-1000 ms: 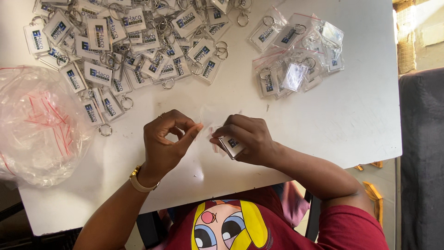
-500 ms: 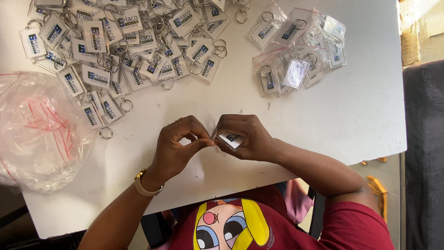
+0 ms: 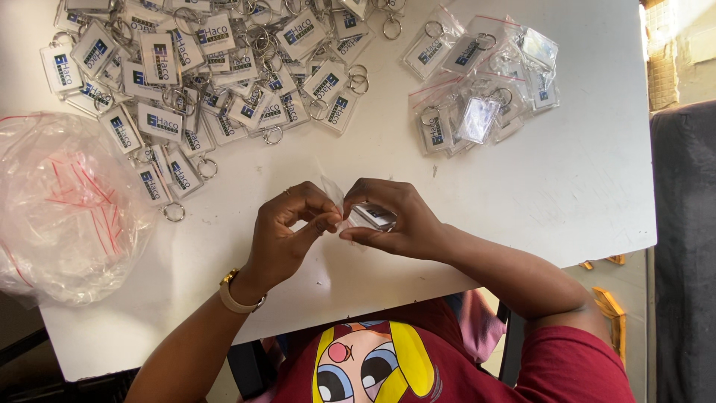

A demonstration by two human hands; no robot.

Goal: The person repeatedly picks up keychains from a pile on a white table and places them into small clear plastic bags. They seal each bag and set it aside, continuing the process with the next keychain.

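Clear plastic catches the light between the two hands: a small keychain tag [image 3: 375,216], rectangular and see-through, sits pinched in the right hand [image 3: 395,224], fingers curled around it just above the near part of the desk [image 3: 522,186]. Meeting it from the other side is a tiny transparent bag [image 3: 333,195] with a thin red strip at its mouth, held up by the left hand [image 3: 287,231], whose thumb and forefinger are closed on its edge. The two hands touch at the fingertips, with tag and bag right between them. A gold-coloured watch [image 3: 237,295] circles the left wrist, and a ring shows on one left finger.

Farther up the white desk, to the person's left, lies a broad heap of loose keychain tags [image 3: 201,82], each a clear rectangle with a blue and white insert and a metal ring, overlapping one another. To the right of that heap, well apart from the hands, sits a smaller cluster of bagged keychains [image 3: 485,82] in little clear pouches with red strips. At the left edge of the desk a large crumpled clear sack [image 3: 67,209] holds more small bags, red lines showing through it. The person wears a dark red shirt [image 3: 447,366] with a cartoon face printed on the front.
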